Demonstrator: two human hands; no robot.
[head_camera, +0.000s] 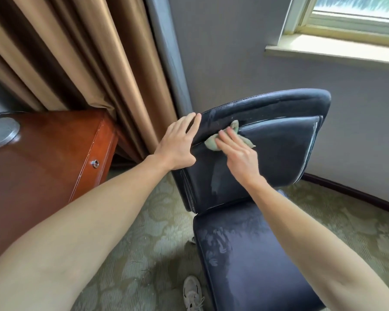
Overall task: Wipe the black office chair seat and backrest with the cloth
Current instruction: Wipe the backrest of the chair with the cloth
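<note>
by one curtain (76,52), left hand (177,144) flat on backrest (279,149), right hand (239,154) flat pressing one cloth (210,144).

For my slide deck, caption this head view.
Right hand presses green cloth on the black backrest; left hand rests on its edge.

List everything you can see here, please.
chair backrest: one, black, centre
chair seat: one, black, below the backrest
cloth: one, pale green, against the backrest
curtain: one, brown, upper left
wooden cabinet: one, reddish brown, left
metal disc: one, silver, on the cabinet top
window: one, pale frame, upper right
carpet: one, green patterned, floor
shoe: one, white, bottom edge beside the seat
left hand: one, bare, resting on the backrest's left edge
right hand: one, bare, pressing the cloth
</note>
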